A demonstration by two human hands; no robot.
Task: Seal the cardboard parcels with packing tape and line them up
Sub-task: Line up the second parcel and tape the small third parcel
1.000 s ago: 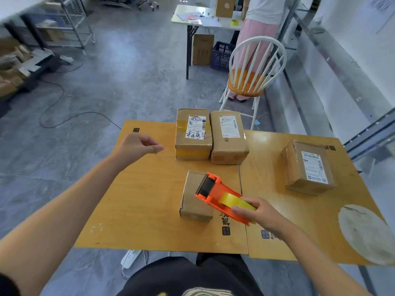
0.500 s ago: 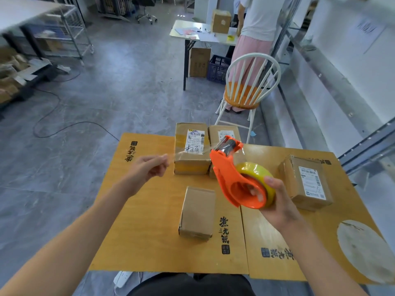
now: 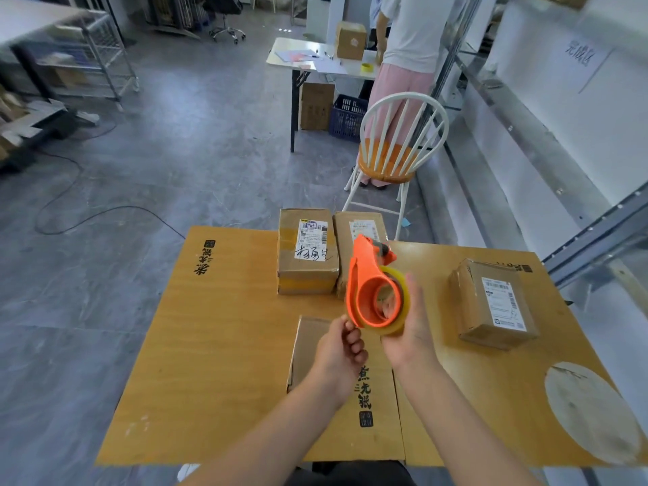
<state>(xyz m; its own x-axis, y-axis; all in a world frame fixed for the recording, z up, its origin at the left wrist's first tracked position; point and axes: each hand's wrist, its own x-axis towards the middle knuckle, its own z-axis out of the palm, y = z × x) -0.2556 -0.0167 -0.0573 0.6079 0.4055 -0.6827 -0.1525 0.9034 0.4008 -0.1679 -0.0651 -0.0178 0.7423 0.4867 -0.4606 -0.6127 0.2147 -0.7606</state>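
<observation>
- My right hand (image 3: 412, 331) grips the orange plastic tape dispenser (image 3: 364, 292), which carries a yellowish clear tape roll (image 3: 399, 278). The fingers (image 3: 412, 292) wrap the roll with the palm behind it. The dispenser is up off the table, cutter end pointing away from the fingertips.
- My left hand (image 3: 338, 349) sits just left of the right one, fingers curled, thumb tip at the dispenser's lower rim. I can't tell whether it pinches a tape end, the rim or nothing.
- The plain brown cardboard parcel (image 3: 305, 342) has an unlabelled top. It lies flat directly beneath the left knuckles, partly hidden by that hand and wrist.
- Beyond both sets of fingertips, two labelled brown parcels stand side by side, touching, at the table's far edge. The parcel with the handwritten label (image 3: 305, 271) is ahead of the left fingers. The second labelled parcel (image 3: 354, 226) is partly behind the dispenser.
- Right of the right-hand fingers, well apart, is a squat brown box with a white printed label (image 3: 491, 303), turned askew.
- All of it sits on the orange-brown wooden table (image 3: 228, 327).
- Farther out past the fingertips are a white spindle-back chair (image 3: 403, 142) and a standing person (image 3: 410, 36) at a white desk (image 3: 315, 61).
</observation>
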